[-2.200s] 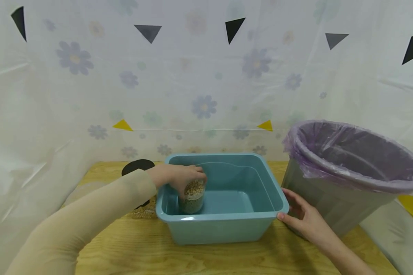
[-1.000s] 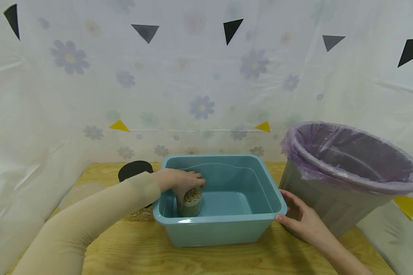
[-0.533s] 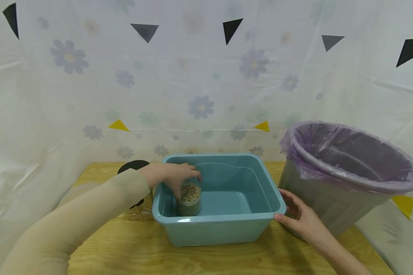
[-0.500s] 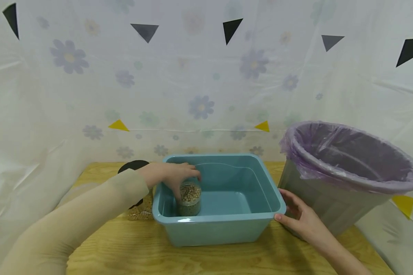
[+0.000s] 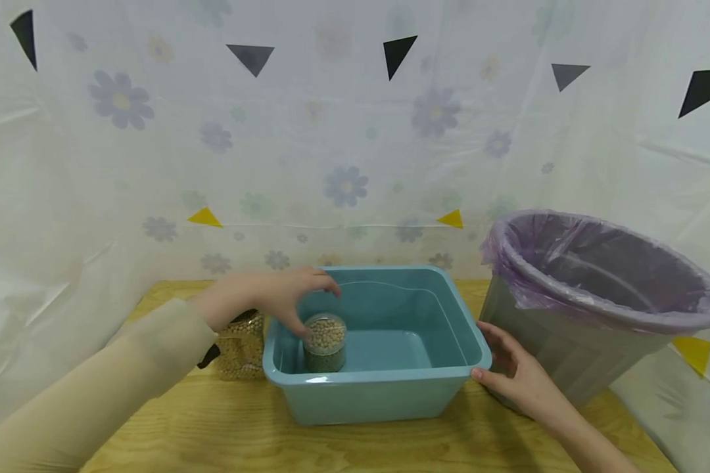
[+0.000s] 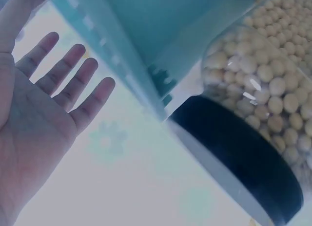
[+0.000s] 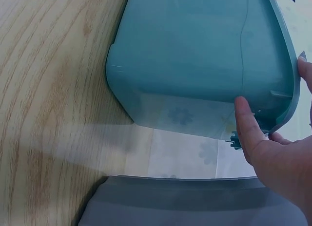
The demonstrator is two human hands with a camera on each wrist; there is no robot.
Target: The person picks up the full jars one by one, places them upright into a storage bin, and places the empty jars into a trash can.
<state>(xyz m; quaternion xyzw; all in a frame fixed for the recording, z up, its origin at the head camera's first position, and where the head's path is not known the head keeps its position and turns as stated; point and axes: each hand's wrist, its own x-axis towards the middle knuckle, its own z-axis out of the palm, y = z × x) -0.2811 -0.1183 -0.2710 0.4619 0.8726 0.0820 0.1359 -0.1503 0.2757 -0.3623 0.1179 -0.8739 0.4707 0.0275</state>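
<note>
Head: jar point(image 5: 325, 347), upright, long axis vertical, inside left end of blue tub point(image 5: 373, 401), tub lengthwise left to right; left hand point(image 5: 281, 295), spread wide beside jar.
Left wrist: black-lidded container point(image 6: 261, 116), beside tub.
Right wrist: right hand point(image 7: 280, 160), gripping tub corner.

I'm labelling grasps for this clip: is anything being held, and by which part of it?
The right hand holds the blue tub by the rim at its right end. The left hand, open near the jar inside the tub, holds nothing.
</note>
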